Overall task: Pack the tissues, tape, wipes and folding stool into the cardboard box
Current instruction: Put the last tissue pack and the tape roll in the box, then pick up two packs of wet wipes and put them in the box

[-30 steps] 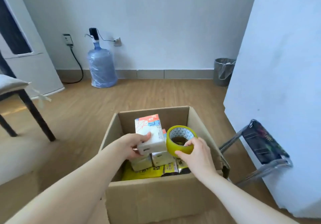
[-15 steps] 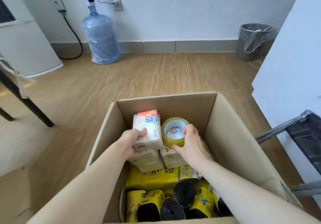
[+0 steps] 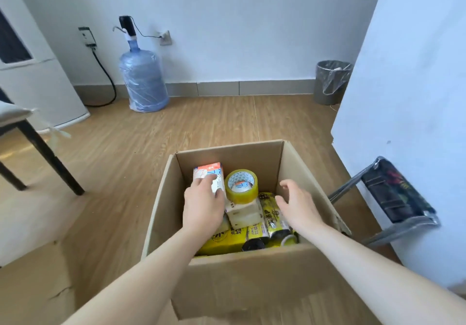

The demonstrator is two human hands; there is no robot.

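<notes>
So from the head cam I'm looking down into the cardboard box [image 3: 242, 281] sitting on the wood floor [image 3: 141, 148]. Left hand [image 3: 204, 205] is down inside it, its grip wrapped around the tissue pack [image 3: 210, 173] with the orange top, which stands upright near the back-left of the box. Right next to it, touching, is the tape roll [image 3: 241, 186], yellowish, lying tilted on top of a white tissue pack [image 3: 243, 215]. Right hand [image 3: 298, 205] is over the right side of the box with its grip spread wide, fingers apart, holding nothing and clear of the tape. Under all that are yellow-and-black rolls [image 3: 273, 217] and a yellow packet [image 3: 224, 237]; can't tell if any of that is the wipes. The folding stool [image 3: 393, 197] is outside the box, folded and leaning against the white wall [image 3: 408, 97] on the right.
</notes>
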